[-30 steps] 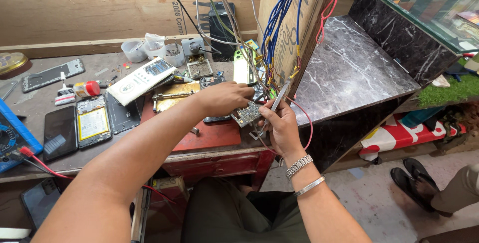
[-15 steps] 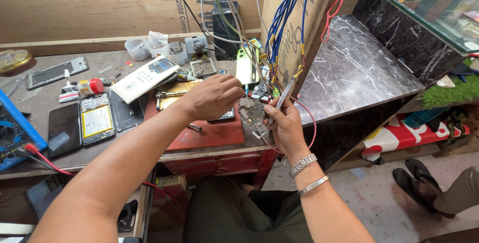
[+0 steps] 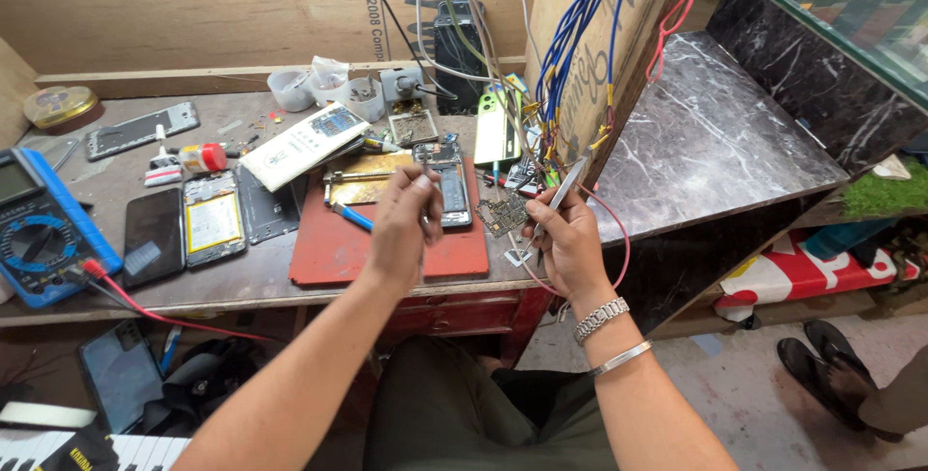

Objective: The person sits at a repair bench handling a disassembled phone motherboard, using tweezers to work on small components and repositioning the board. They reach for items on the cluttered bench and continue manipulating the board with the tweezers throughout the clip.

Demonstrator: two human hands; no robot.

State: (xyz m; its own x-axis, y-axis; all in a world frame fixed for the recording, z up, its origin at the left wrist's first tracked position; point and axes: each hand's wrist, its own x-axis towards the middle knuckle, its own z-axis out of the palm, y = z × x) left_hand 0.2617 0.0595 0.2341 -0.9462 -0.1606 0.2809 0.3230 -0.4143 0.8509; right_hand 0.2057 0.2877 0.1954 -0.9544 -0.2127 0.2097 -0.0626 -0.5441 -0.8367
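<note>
Small green bare circuit board (image 3: 504, 215) sits at frame centre, above the worktop's (image 3: 242, 278) near edge, between both hands. Right hand (image 3: 565, 239), just right, pinches slim metal tweezers (image 3: 564, 191) angled up-right. Left hand (image 3: 404, 225), just left, is curled around a thin tool.

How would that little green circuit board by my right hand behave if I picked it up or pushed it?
The circuit board looks thin and flat, so it is probably stiff and very light, and would likely slide across the red mat rather than roll or tip. Its bare surface looks crowded with tiny parts, so it is probably fragile; edges seem safest. The right hand already holds metal tweezers beside it.
</note>
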